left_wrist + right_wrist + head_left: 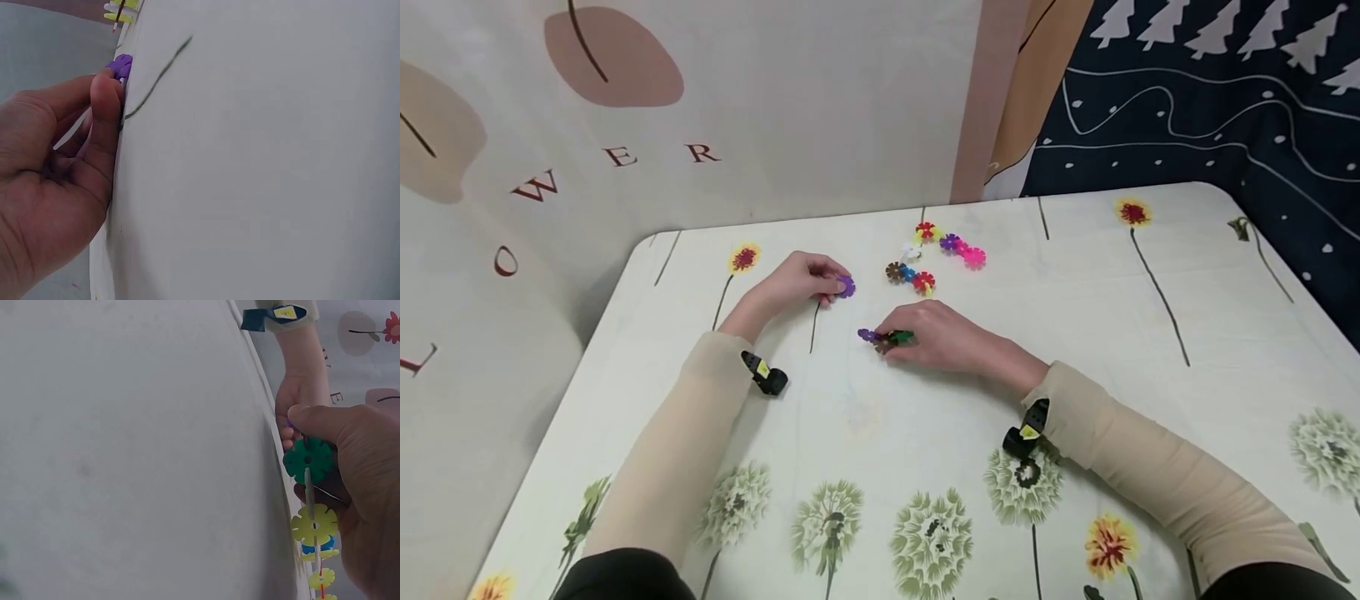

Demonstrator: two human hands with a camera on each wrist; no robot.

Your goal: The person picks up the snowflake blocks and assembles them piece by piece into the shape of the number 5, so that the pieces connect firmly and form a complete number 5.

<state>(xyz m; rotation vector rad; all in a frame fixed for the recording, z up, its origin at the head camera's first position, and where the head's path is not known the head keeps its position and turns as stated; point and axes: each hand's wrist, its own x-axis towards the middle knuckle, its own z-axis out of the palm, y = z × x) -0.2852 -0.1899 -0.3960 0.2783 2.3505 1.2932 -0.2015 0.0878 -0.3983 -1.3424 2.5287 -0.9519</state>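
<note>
My left hand [801, 282] pinches a purple notched building disc [846, 287] between thumb and fingertips, close over the table at the middle left. In the left wrist view the purple disc's edge shows beyond the thumb. To the right and nearer, my right hand [936, 337] grips a small cluster of joined discs. A purple disc [867, 335] sticks out at its left and a green disc [900, 337] shows by the fingers. Fingers partly hide this cluster. In the right wrist view, a yellow disc [314, 525] and several others line up below the green one.
A curved chain of joined discs [951, 242] in several colours lies on the table beyond both hands. The white tablecloth [865, 425] is printed with flowers and stems. A printed pale curtain [820, 108] and a dark one [1157, 125] hang behind the table.
</note>
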